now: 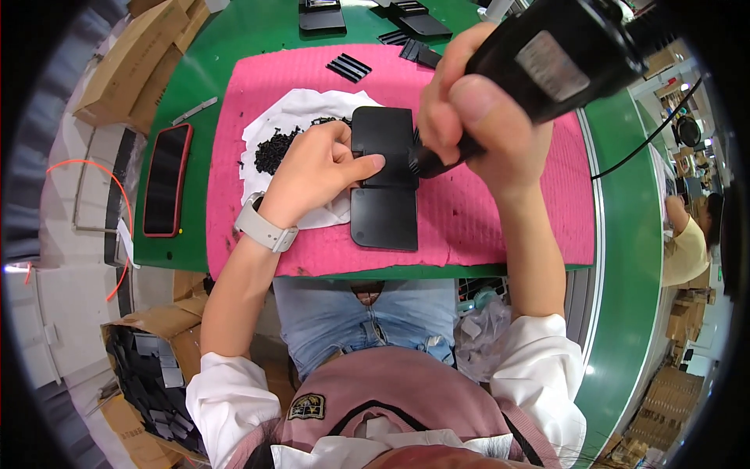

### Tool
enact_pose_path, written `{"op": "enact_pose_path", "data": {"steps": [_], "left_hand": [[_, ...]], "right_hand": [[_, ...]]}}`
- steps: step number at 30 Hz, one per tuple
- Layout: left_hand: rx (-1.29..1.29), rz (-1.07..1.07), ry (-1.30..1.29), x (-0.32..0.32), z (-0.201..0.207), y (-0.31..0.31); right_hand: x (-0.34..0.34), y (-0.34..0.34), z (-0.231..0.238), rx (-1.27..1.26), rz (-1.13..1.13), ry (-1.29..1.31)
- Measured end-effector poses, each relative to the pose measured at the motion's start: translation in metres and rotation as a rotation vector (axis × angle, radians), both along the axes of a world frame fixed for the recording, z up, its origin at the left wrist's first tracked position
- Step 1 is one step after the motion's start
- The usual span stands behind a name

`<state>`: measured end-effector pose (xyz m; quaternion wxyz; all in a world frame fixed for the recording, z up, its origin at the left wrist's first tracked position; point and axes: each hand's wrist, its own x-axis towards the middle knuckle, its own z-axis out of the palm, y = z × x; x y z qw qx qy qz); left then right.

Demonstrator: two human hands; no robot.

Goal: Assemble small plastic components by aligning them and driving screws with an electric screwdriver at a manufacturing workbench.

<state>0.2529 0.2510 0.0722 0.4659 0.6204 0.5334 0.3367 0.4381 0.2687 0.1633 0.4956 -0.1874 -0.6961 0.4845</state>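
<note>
A black two-panel hinged plate [384, 219] lies on a pink mat in front of me. My left hand [316, 168] grips its left edge near the middle, thumb on top and fingers curled at the side. In my right hand [492, 117] is a black electric screwdriver [558, 62], tilted, with its tip end down at the plate's right side; the bit itself is hidden. Just left of the plate, a pile of small black screws [273, 150] rests on a white cloth [301, 102], partly covered by my left hand.
The pink mat [539, 227] covers much of a green table [203, 66]. Black strips [348, 68] and more black plates [322, 19] lie at the far side. A red-cased phone [166, 180] is at left. A cardboard box of black parts [148, 375] stands below left; a black cable [652, 133] hangs at right.
</note>
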Motion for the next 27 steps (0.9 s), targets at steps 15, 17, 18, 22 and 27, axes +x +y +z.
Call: {"op": "enact_pose_path", "data": {"steps": [15, 17, 18, 22, 27], "left_hand": [[-0.302, -0.139, -1.116, 0.014, 0.019, -0.013], [-0.339, -0.178, -1.148, 0.018, 0.025, -0.017], [-0.382, -0.177, -1.161, 0.021, 0.028, -0.019], [-0.345, -0.317, -1.030, 0.015, 0.026, -0.018], [-0.162, -0.170, -0.775, 0.010, 0.020, -0.020]], "right_hand": [[0.015, 0.008, -0.006, 0.123, 0.415, 0.565], [0.012, 0.011, -0.012, 0.155, 0.394, 0.543], [0.011, 0.012, -0.013, 0.154, 0.390, 0.543], [0.010, 0.010, -0.015, 0.135, 0.422, 0.530], [0.024, 0.006, -0.005, 0.055, 0.311, 0.639]]}}
